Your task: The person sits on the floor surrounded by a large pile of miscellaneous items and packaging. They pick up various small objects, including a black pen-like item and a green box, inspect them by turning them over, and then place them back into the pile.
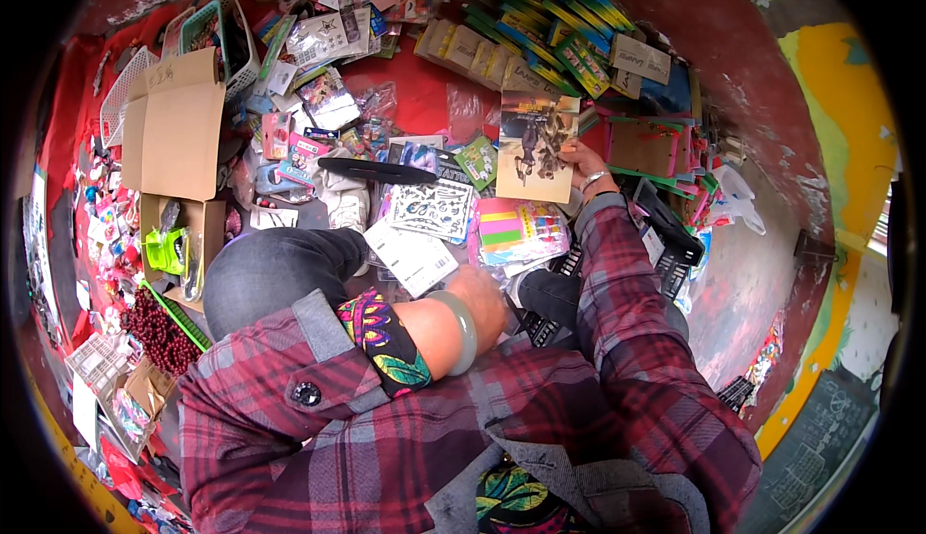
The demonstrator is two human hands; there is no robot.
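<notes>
At the centre right, my right hand (585, 165) grips the edge of a flat picture card (518, 175), which has dark figures on a pale yellowish ground. The card is held up over the pile. My left hand (478, 301), with a pale green bangle on its wrist, is low in front of me; its fingers are turned away and hidden. Beside it lies a white printed card (410, 256), and I cannot tell whether the hand grips it. Beyond are a sheet of black-and-white designs (431, 210) and a pink packet with coloured strips (521, 230).
An open cardboard box (174, 138) stands at the left, near a mass of dark red beads (164, 331). Plastic baskets (214, 32) sit behind it. Stacks of green and yellow boxes (559, 27) fill the far right. A long dark flat object (376, 169) lies left of centre.
</notes>
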